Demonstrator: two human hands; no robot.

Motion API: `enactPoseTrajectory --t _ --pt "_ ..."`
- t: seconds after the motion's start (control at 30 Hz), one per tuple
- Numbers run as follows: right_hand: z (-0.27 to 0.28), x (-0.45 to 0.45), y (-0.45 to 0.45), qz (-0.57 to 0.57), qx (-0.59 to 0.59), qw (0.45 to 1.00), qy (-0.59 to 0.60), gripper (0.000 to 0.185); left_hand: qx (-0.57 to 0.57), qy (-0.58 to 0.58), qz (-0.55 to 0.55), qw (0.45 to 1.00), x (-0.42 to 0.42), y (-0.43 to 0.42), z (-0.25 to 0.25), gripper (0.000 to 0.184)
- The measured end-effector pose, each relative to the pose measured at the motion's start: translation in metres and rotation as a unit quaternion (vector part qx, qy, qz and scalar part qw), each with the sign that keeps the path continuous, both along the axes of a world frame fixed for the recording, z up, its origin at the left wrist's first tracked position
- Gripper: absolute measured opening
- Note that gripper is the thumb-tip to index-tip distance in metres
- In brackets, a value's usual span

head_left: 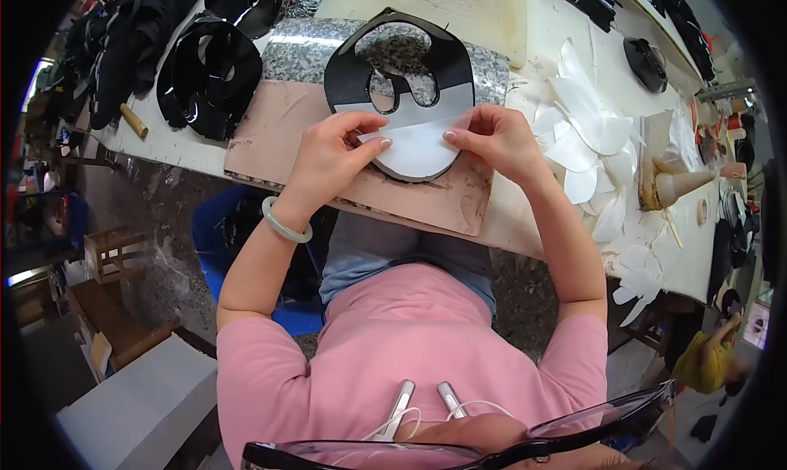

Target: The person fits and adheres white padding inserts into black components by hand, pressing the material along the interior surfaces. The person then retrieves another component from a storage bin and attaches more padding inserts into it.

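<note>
A black shoe-upper piece with a cut-out centre lies on a stone slab and a pinkish board. Over its lower, rounded end rests a white curved sheet. My left hand pinches the sheet's left corner between thumb and fingers. At the right corner, my right hand holds the same sheet, thumb on top. The sheet's upper edge runs straight between both hands, over a grey area of the black piece.
Black pieces are piled at the left, beside a wooden handle. White cut sheets lie at the right, near a cone-shaped thing and a black object. A person in yellow is far right.
</note>
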State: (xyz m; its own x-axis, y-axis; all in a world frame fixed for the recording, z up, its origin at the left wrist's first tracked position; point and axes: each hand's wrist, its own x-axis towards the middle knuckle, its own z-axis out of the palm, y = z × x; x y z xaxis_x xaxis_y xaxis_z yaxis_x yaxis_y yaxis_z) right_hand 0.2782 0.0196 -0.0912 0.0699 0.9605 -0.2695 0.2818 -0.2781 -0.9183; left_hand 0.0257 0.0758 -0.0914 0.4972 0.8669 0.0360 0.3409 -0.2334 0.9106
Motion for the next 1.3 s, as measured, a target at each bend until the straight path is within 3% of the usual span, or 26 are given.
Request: enactPoseTrajectory --t 0.3,0.77,1.07,1.17,1.3 --pt "-0.009 -0.005 0.000 -0.003 0.022 0.994 -0.103 0.028 0.019 0.038 0.003 0.999 -0.002 0.001 0.002 0.013" --pt "0.006 -0.012 0.001 0.011 0.002 0.989 -0.150 0.026 0.043 0.037 -0.002 0.998 -0.002 0.004 -0.005 0.013" --pt "0.013 -0.014 0.007 0.065 0.020 0.961 -0.269 0.036 0.158 0.075 -0.041 0.984 0.003 -0.002 -0.005 0.009" --pt "0.016 -0.008 0.010 0.060 0.003 0.952 -0.302 0.038 0.284 0.187 -0.032 0.940 -0.001 -0.007 0.010 0.010" --pt "0.009 -0.003 0.001 0.058 0.032 0.959 -0.275 0.028 0.385 0.213 -0.083 0.894 -0.011 -0.013 0.000 0.022"
